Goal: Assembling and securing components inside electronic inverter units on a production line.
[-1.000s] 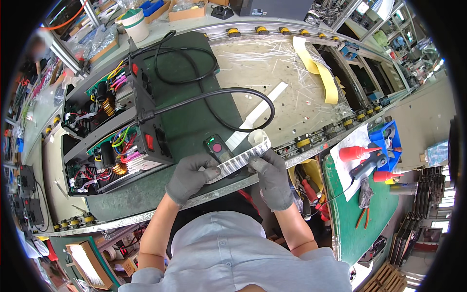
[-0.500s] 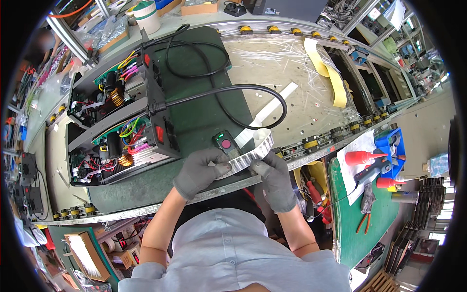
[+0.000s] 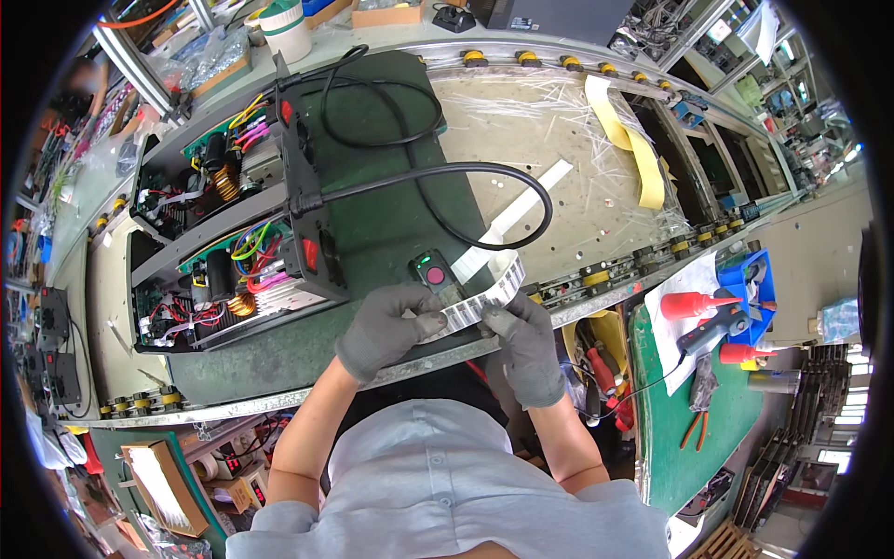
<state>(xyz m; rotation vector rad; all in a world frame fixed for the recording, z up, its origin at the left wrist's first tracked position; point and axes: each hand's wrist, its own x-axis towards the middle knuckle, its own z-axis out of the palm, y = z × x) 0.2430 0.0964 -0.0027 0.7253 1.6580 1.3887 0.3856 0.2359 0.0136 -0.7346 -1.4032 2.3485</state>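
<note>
A white strip of printed labels point(image 3: 470, 310) stretches between my two grey-gloved hands at the near edge of the bench. My left hand point(image 3: 386, 331) pinches its left end between thumb and fingers. With thumb and fingertips, my right hand point(image 3: 526, 347) grips it further right, and the strip's free part curls up beyond. Just past my hands lies a small black device with a pink button point(image 3: 430, 271) and a green light. Two open black housings point(image 3: 219, 265) with wired circuit boards stand to the left. From them a thick black cable point(image 3: 484, 168) loops over the green mat.
The green mat point(image 3: 372, 224) covers the left of the bench. A white paper strip point(image 3: 526, 207) and a curled yellow strip point(image 3: 638, 163) lie right of it. On the green side table point(image 3: 689, 429) are red-capped bottles point(image 3: 694, 305), a blue bin point(image 3: 759, 279) and orange-handled pliers point(image 3: 695, 430).
Both hands keep their grip on the label strip and have hardly moved. The whole view has shifted very slightly.
</note>
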